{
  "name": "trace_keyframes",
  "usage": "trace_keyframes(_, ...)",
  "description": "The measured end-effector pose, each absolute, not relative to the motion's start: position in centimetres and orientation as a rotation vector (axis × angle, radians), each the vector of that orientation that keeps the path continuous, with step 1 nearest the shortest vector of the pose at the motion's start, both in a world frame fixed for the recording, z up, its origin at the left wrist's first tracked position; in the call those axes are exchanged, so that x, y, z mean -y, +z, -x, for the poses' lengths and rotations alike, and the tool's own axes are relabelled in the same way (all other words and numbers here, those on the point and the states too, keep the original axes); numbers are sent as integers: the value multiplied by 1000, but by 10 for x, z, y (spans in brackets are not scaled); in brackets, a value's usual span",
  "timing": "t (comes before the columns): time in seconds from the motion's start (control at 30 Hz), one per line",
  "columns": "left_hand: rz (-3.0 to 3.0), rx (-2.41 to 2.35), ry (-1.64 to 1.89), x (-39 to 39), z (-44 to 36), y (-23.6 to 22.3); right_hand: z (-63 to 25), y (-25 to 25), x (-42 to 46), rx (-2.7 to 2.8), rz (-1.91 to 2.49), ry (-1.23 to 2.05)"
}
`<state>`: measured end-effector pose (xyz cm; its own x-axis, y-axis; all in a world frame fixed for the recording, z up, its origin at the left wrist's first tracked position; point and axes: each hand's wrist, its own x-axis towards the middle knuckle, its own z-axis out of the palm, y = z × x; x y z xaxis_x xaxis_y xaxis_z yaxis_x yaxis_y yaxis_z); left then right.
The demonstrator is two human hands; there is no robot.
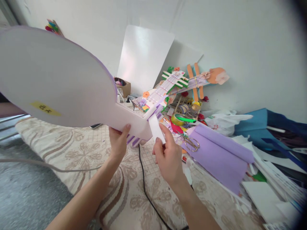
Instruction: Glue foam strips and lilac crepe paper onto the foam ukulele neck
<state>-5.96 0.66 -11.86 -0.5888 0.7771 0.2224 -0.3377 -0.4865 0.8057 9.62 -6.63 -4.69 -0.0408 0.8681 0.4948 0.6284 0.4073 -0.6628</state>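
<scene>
A large white lute-shaped board (pixel 64 76) with a purple edge fills the left side, its wide round body tilted up and a yellow label (pixel 45 108) on it. My left hand (pixel 118 140) grips the narrow neck from below, thumb on the white face. Purple and white strips (pixel 134 140) stick out along the neck's end. Between the thumb and fingers of my right hand (pixel 168 153) is a small white rectangular strip (pixel 156 128), its far end against or just beside the neck's tip; contact cannot be made out.
Two decorated paper lutes (pixel 165 88) lean at the back by a white sheet (pixel 144 57). On the right are scissors (pixel 192 144), purple sheet (pixel 218 159), green-handled cutter (pixel 185 119), tape (pixel 177 120) and a plastic bag (pixel 223 121). A black cord (pixel 146 191) crosses the patterned cloth (pixel 83 150).
</scene>
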Motion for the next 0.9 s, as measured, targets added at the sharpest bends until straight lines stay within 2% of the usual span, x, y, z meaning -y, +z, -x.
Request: trace_keyframes(0.9,-863,-986,2163,-5,56,-122,-98,-50,60,1732,1281,539)
